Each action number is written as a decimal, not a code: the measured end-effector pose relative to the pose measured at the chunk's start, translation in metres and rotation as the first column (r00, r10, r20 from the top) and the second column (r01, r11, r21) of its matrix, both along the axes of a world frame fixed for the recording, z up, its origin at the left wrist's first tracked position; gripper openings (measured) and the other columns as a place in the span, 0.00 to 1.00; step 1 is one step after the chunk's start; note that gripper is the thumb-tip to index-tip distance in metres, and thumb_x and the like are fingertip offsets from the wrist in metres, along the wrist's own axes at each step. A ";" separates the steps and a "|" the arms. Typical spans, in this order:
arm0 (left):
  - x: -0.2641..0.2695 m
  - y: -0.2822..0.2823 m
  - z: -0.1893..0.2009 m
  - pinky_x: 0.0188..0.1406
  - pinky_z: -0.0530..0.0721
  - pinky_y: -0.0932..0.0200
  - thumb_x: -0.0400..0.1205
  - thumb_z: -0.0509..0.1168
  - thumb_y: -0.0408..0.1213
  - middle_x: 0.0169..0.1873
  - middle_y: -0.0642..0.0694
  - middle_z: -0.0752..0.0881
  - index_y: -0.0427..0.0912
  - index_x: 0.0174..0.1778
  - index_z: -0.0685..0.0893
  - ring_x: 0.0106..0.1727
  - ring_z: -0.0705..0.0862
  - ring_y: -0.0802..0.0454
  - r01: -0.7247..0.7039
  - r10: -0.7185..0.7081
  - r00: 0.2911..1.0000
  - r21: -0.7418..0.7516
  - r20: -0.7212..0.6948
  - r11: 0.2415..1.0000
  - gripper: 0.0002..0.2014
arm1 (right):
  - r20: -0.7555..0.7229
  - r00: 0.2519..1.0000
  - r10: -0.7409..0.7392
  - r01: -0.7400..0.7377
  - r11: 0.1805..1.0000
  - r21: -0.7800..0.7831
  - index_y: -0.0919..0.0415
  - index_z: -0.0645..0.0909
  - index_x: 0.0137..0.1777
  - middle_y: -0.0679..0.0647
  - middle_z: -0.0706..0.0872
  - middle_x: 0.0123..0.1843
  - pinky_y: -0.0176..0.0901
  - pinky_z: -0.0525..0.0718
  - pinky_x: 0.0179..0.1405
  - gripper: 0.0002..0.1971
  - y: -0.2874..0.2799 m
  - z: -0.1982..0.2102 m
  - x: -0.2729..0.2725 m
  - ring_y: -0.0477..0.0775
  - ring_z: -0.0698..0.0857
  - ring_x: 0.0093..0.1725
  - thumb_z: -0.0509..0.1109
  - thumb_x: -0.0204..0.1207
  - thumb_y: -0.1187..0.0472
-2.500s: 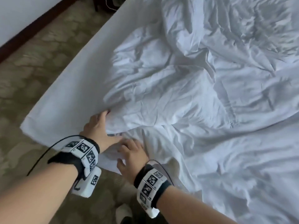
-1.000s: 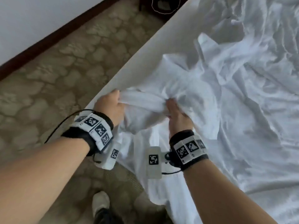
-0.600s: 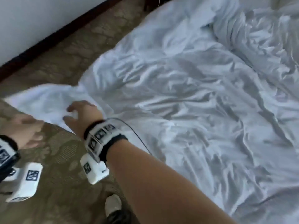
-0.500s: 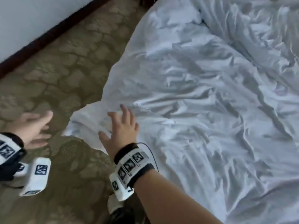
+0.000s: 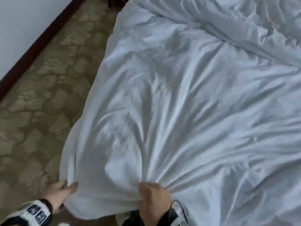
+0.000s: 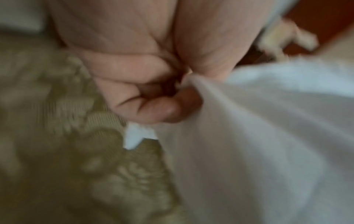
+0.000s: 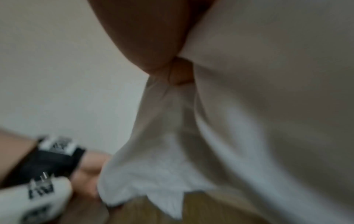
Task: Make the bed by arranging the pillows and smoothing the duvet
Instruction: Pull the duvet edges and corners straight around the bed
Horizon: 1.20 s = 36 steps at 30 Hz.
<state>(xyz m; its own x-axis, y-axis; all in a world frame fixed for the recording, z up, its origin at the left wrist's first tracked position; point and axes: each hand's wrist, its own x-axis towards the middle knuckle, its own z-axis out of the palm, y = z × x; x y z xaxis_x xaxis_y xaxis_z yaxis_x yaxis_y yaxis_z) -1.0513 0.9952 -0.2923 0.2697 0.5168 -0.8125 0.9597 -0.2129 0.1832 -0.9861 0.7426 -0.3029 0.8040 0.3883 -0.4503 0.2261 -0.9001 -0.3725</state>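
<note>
A white, creased duvet (image 5: pixel 187 98) covers the bed and hangs over its near corner. My left hand (image 5: pixel 61 195) pinches the duvet's near-left corner between thumb and curled fingers, as the left wrist view shows on the white duvet (image 6: pixel 258 136). My right hand (image 5: pixel 154 199) grips a bunch of the duvet's near edge, and folds fan out from that fist. In the right wrist view the cloth (image 7: pixel 249 121) is gathered at my fingers (image 7: pixel 180 74), and my left hand (image 7: pixel 90 171) is at the lower left. No pillow is in view.
Patterned olive carpet (image 5: pixel 40 98) lies left of the bed, bounded by a dark baseboard (image 5: pixel 40 39) under a pale wall. A dark piece of furniture (image 5: pixel 114 0) stands at the far end of the carpet. A more crumpled fold of bedding (image 5: pixel 244 26) lies at the far right.
Both hands were open over the duvet's corner half a second ago; now each grips the duvet's near edge and the cloth is drawn taut towards me.
</note>
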 end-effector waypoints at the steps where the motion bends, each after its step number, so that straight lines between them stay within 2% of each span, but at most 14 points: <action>1: -0.006 0.002 0.000 0.25 0.76 0.68 0.78 0.72 0.28 0.19 0.40 0.80 0.32 0.25 0.82 0.29 0.80 0.43 0.094 -0.094 0.993 -0.001 -0.075 0.996 0.15 | -0.165 0.984 0.063 -0.074 0.996 -0.058 0.45 0.89 0.36 0.49 0.90 0.36 0.40 0.74 0.64 0.11 -0.010 -0.008 -0.009 0.45 0.89 0.37 0.68 0.59 0.59; 3: 0.005 0.010 -0.008 0.31 0.71 0.62 0.76 0.74 0.31 0.20 0.42 0.78 0.43 0.20 0.72 0.39 0.86 0.35 0.280 -0.264 0.928 0.024 -0.265 0.960 0.21 | -0.461 0.872 0.164 -0.234 0.967 -0.099 0.54 0.77 0.70 0.60 0.80 0.69 0.55 0.63 0.77 0.21 -0.027 -0.029 -0.012 0.55 0.78 0.70 0.61 0.77 0.63; 5: 0.052 0.014 -0.006 0.42 0.71 0.57 0.76 0.74 0.39 0.43 0.33 0.87 0.37 0.34 0.79 0.56 0.85 0.34 0.409 -0.371 0.896 0.125 -0.244 0.904 0.13 | -0.597 0.787 0.152 -0.208 0.978 -0.025 0.55 0.64 0.79 0.60 0.75 0.73 0.53 0.69 0.74 0.27 -0.031 -0.028 0.005 0.61 0.73 0.74 0.59 0.78 0.63; 7: 0.107 0.015 -0.004 0.55 0.76 0.52 0.77 0.72 0.47 0.61 0.31 0.83 0.31 0.59 0.79 0.63 0.82 0.35 0.354 -0.345 0.935 0.262 -0.081 0.898 0.24 | -0.512 0.853 0.104 -0.089 0.995 0.054 0.55 0.69 0.75 0.58 0.82 0.67 0.45 0.77 0.60 0.24 -0.020 -0.013 0.029 0.61 0.79 0.68 0.59 0.77 0.61; 9: 0.165 0.006 -0.004 0.67 0.75 0.48 0.75 0.73 0.54 0.70 0.33 0.78 0.35 0.73 0.71 0.69 0.78 0.35 0.284 -0.320 0.945 0.328 0.060 0.901 0.37 | -0.318 0.948 0.032 0.015 0.989 0.144 0.55 0.76 0.65 0.55 0.83 0.62 0.42 0.77 0.50 0.17 -0.007 0.005 0.062 0.59 0.81 0.62 0.61 0.77 0.57; 11: 0.206 -0.013 -0.005 0.73 0.74 0.45 0.69 0.73 0.63 0.75 0.36 0.73 0.41 0.79 0.62 0.74 0.74 0.35 0.336 -0.367 0.929 0.294 0.053 0.895 0.48 | -0.086 0.993 -0.075 0.090 0.979 0.182 0.54 0.75 0.66 0.53 0.78 0.67 0.47 0.79 0.58 0.19 0.003 0.015 0.096 0.57 0.77 0.66 0.65 0.77 0.50; 13: 0.225 -0.031 -0.009 0.73 0.75 0.44 0.64 0.73 0.67 0.75 0.36 0.72 0.41 0.81 0.59 0.74 0.74 0.35 0.427 -0.434 0.901 0.243 -0.028 0.871 0.55 | 0.036 0.980 -0.194 0.189 0.976 0.112 0.51 0.68 0.72 0.53 0.68 0.76 0.55 0.75 0.68 0.30 0.007 0.016 0.129 0.59 0.69 0.74 0.69 0.72 0.42; 15: 0.228 -0.038 -0.018 0.67 0.79 0.49 0.64 0.75 0.64 0.71 0.37 0.77 0.38 0.78 0.66 0.70 0.79 0.37 0.513 -0.513 0.856 0.231 -0.066 0.827 0.52 | 0.050 0.954 -0.296 0.295 0.955 0.025 0.50 0.61 0.75 0.53 0.63 0.78 0.61 0.73 0.68 0.40 0.009 0.011 0.154 0.60 0.65 0.76 0.71 0.67 0.35; 18: 0.215 -0.028 -0.036 0.55 0.82 0.55 0.73 0.71 0.59 0.60 0.37 0.86 0.36 0.64 0.81 0.58 0.85 0.40 0.620 -0.618 0.782 0.197 -0.080 0.760 0.33 | -0.003 0.952 -0.305 0.305 0.952 -0.029 0.52 0.58 0.76 0.54 0.66 0.74 0.60 0.76 0.65 0.46 0.017 -0.001 0.162 0.60 0.68 0.73 0.71 0.64 0.31; 24: 0.189 0.002 -0.047 0.50 0.80 0.56 0.84 0.59 0.51 0.53 0.37 0.88 0.38 0.50 0.85 0.52 0.86 0.40 0.659 -0.676 0.731 0.161 0.091 0.735 0.18 | -0.027 0.964 -0.264 0.247 0.931 -0.268 0.54 0.62 0.73 0.55 0.69 0.70 0.59 0.79 0.61 0.45 0.086 -0.030 0.133 0.61 0.67 0.70 0.64 0.63 0.25; 28: 0.160 0.034 -0.049 0.46 0.79 0.55 0.84 0.58 0.46 0.53 0.37 0.88 0.37 0.47 0.86 0.50 0.85 0.40 0.804 -0.806 0.579 0.076 0.122 0.589 0.17 | -0.026 0.883 -0.468 0.429 0.830 -0.358 0.57 0.56 0.78 0.58 0.62 0.76 0.62 0.69 0.68 0.53 0.139 -0.039 0.131 0.63 0.61 0.74 0.61 0.58 0.23; 30: 0.137 0.063 -0.051 0.51 0.83 0.53 0.84 0.58 0.43 0.54 0.39 0.89 0.38 0.51 0.87 0.56 0.87 0.39 0.847 -0.846 0.526 0.038 0.090 0.531 0.15 | -0.101 0.811 -0.576 0.501 0.773 -0.390 0.58 0.43 0.82 0.63 0.47 0.82 0.69 0.57 0.75 0.64 0.170 -0.040 0.128 0.67 0.47 0.81 0.63 0.52 0.24; 33: 0.103 0.122 -0.047 0.51 0.82 0.53 0.84 0.57 0.48 0.49 0.39 0.88 0.40 0.40 0.83 0.50 0.85 0.39 0.819 -0.816 0.572 0.007 0.081 0.574 0.17 | -0.160 0.764 -0.625 0.506 0.734 -0.452 0.60 0.22 0.79 0.65 0.24 0.81 0.75 0.41 0.77 0.74 0.200 -0.046 0.119 0.66 0.27 0.81 0.62 0.48 0.19; 36: 0.089 0.183 -0.040 0.41 0.72 0.57 0.83 0.59 0.54 0.29 0.48 0.77 0.46 0.28 0.68 0.40 0.77 0.46 0.758 -0.756 0.650 0.016 0.079 0.653 0.21 | -0.152 0.752 -0.641 0.498 0.705 -0.506 0.58 0.20 0.78 0.63 0.20 0.80 0.75 0.40 0.77 0.76 0.205 -0.045 0.119 0.64 0.25 0.81 0.61 0.46 0.16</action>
